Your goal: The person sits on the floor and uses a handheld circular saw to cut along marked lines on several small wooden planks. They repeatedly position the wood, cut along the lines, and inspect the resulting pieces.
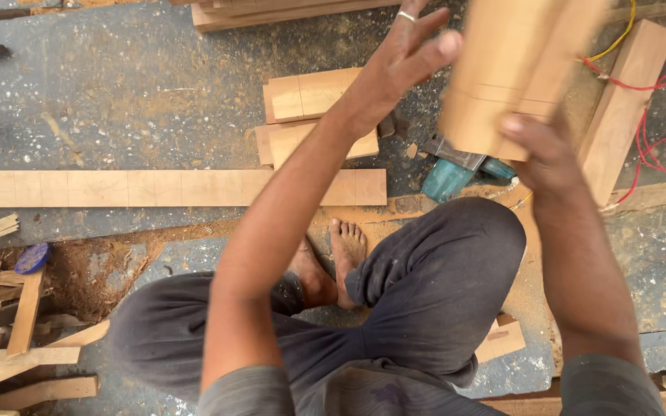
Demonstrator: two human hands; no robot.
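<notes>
Knees and dark trousers (425, 293) fill the near part of the view, the person sitting cross-legged on the sawdust-strewn floor (117, 100) with one bare foot (347, 250) tucked between the legs.

Fingers first: the right hand (545, 158) has its fingers curled around the lower end of a wooden block (514, 69), pressed onto it from beneath, thumb side toward the camera. The left hand (402, 54) is open, fingers spread apart with a ring on one of them, just beside the block's left face; blur leaves it unclear whether it is touching.

That block is held up in the air, above the floor and in front of the right knee. Its long axis runs from lower left to upper right, the far end tipped away and cut off by the top of the frame. Thin pencil lines cross its face.

As for progress, I'd judge the work well begun but not finished. A long plank (156, 188) lies across the floor with lines ruled across it at intervals, uncut. Beyond the left arm sit several short offcuts (310, 96), stacked loosely. Under the raised block lies a teal power tool (452, 176), resting on the floor, its red cable (657, 146) looping off to the right beside a thick timber length (626, 108). Scrap strips (17, 323) pile up at the left.
</notes>
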